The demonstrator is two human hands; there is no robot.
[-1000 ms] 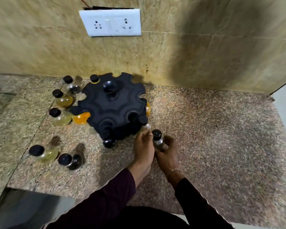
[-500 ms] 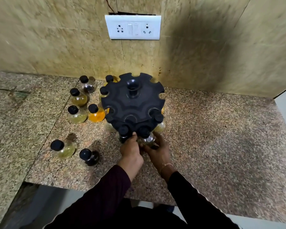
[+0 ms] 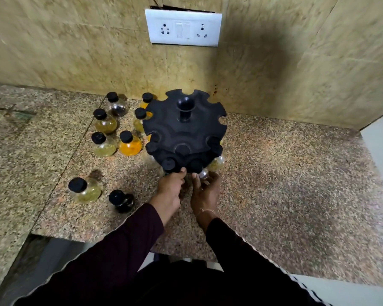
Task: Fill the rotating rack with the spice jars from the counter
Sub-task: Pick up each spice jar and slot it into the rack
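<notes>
The black rotating rack (image 3: 184,131) stands on the granite counter (image 3: 285,184) near the wall. Several of its front slots hold black-capped jars, one with yellowish spice (image 3: 217,162) at the front right. My right hand (image 3: 205,193) is closed around a clear spice jar (image 3: 202,173) whose cap sits in the rack's front slot. Beside it, my left hand (image 3: 169,191) curls against the rack's front lower edge, under a slotted cap (image 3: 169,164). Loose jars stand left of the rack: an orange one (image 3: 129,143), a pale green one (image 3: 84,189) and a dark one (image 3: 121,199).
More loose jars cluster at the back left, among them a dark one (image 3: 112,104) and an olive one (image 3: 104,122). A white socket plate (image 3: 184,27) is on the wall. The counter's front edge drops away at the lower left (image 3: 53,236).
My right hand carried the clear jar from the counter up to the rack's front slot, and my left hand went with it to the rack's edge. In the last half second both hands barely moved.
</notes>
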